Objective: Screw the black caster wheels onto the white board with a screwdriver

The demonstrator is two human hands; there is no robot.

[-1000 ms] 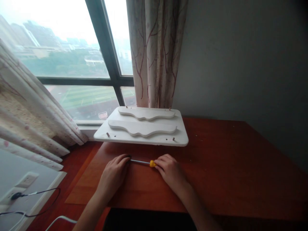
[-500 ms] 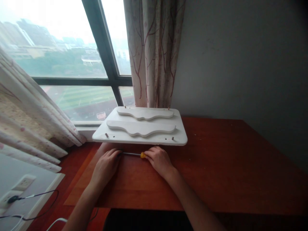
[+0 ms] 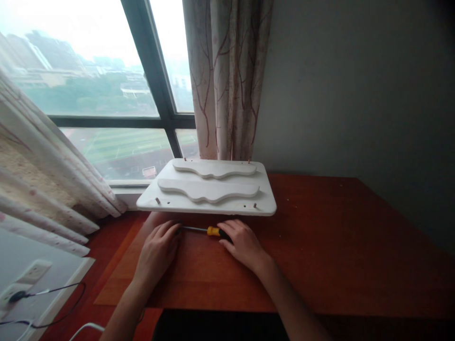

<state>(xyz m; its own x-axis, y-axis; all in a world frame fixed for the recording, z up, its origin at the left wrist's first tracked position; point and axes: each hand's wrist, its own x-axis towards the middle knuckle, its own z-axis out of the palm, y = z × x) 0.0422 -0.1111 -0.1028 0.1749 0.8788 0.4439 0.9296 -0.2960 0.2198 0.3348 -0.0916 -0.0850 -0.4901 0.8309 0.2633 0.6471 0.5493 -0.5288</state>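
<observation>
While a slim, yellow-handled steel screwdriver (image 3: 208, 230) lies on the red-brown wooden table (image 3: 337, 246), the left hand (image 3: 156, 251) touches its tip with flat, joined fingers. The right hand (image 3: 241, 244) rests loose fingers on the handle, likely the surest hold. It looks light and rigid.

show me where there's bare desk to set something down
Widest bare patch: desk right of the white board, bordered by the wall and the right forearm. A smaller strip between the hands and the dark thing at the near edge. Crowded: before the board, where left hand, screwdriver and right hand sit; two wavy pieces lie on the board.
</observation>
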